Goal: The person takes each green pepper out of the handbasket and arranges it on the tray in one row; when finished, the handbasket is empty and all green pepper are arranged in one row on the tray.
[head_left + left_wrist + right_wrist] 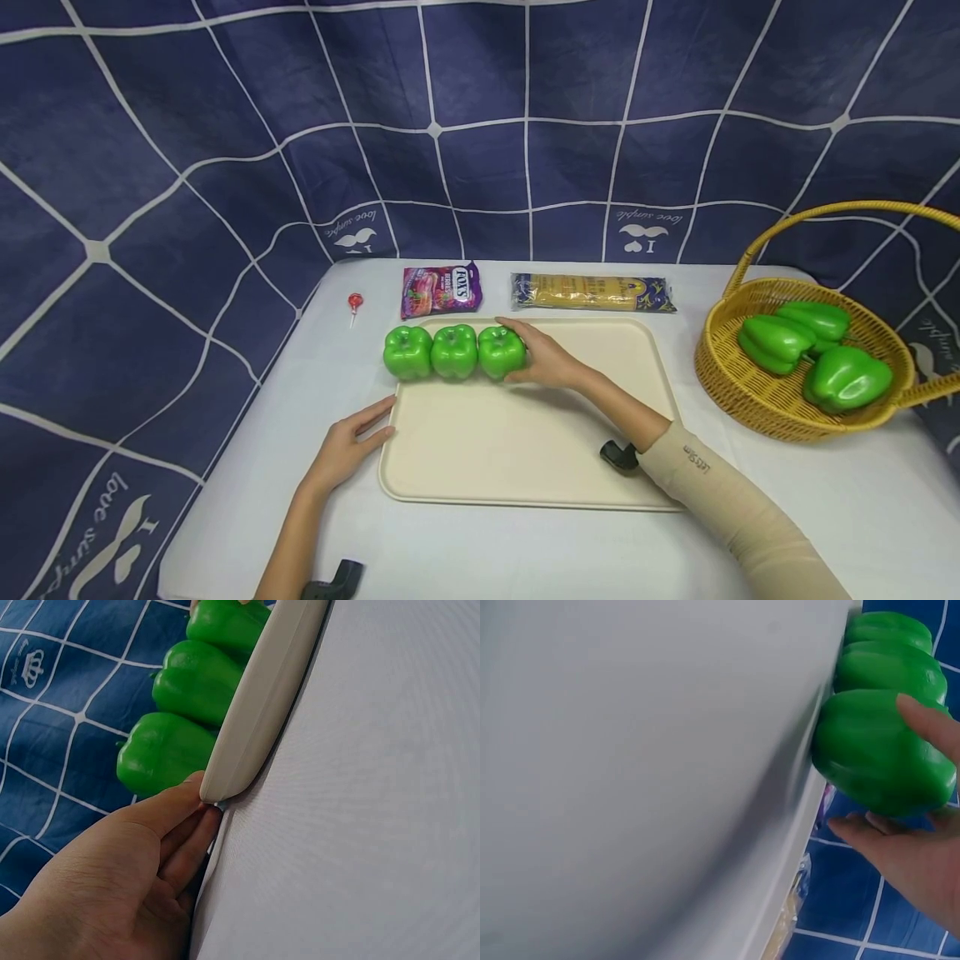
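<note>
Three green bell peppers stand side by side along the far left of a cream tray (525,442): the left one (407,353), the middle one (454,352) and the right one (501,352). My right hand (551,357) holds the right pepper, fingers behind it and thumb in front. The right wrist view shows the thumb on that pepper (877,750), with fingers along its other side. My left hand (348,446) touches the tray's left edge with fairly straight fingers. In the left wrist view, the left hand (112,862) meets the tray's rim (247,727).
A yellow wicker basket (712,367) at the right holds three green peppers (847,379) under a tall handle. Behind the tray lie a purple candy bag (441,292) and a pasta packet (592,292). A red lollipop (355,302) lies at the back left.
</note>
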Tool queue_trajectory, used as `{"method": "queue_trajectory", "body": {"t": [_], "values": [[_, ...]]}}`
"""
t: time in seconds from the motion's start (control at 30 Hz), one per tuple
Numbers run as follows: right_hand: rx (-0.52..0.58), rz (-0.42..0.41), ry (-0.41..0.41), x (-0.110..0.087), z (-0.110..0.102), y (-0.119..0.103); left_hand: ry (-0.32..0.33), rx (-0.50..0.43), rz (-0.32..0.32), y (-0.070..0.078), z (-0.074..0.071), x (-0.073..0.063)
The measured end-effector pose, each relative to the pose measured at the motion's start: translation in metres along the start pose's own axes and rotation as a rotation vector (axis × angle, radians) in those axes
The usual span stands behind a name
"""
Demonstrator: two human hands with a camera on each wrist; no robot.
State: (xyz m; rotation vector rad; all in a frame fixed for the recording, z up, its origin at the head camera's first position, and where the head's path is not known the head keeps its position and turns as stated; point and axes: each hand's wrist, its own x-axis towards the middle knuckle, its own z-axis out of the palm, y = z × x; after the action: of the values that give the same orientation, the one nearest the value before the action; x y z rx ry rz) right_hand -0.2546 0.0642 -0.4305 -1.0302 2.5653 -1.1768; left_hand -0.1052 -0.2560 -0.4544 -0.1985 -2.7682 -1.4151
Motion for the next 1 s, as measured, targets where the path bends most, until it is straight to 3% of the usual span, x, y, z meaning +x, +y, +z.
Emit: {"method": "queue_trajectory", "body": {"t": [0.23,0.47,0.7,0.8,0.9,1.0], "values": [[-0.034,0.007,0.009,-0.015,-0.008,0.005,0.004,0.006,-0.012,0.003,0.0,-0.001],[-0.088,-0.022,0.079,-0.057,-0.033,0.013,0.002,0.013,-0.01,0.003,0.0,0.0],[-0.11,-0.067,0.255,-0.111,-0.072,0.024,-0.002,0.021,0.005,0.001,0.0,0.0],[-0.095,-0.05,0.346,-0.135,-0.092,0.029,0.005,0.01,0.004,-0.012,0.003,0.002],[-0.112,0.016,0.447,-0.159,-0.112,0.034,0.012,0.015,0.002,-0.028,0.005,0.006],[-0.201,0.128,0.537,-0.182,-0.132,0.041,0.012,0.018,-0.006,-0.038,0.006,0.008]]}}
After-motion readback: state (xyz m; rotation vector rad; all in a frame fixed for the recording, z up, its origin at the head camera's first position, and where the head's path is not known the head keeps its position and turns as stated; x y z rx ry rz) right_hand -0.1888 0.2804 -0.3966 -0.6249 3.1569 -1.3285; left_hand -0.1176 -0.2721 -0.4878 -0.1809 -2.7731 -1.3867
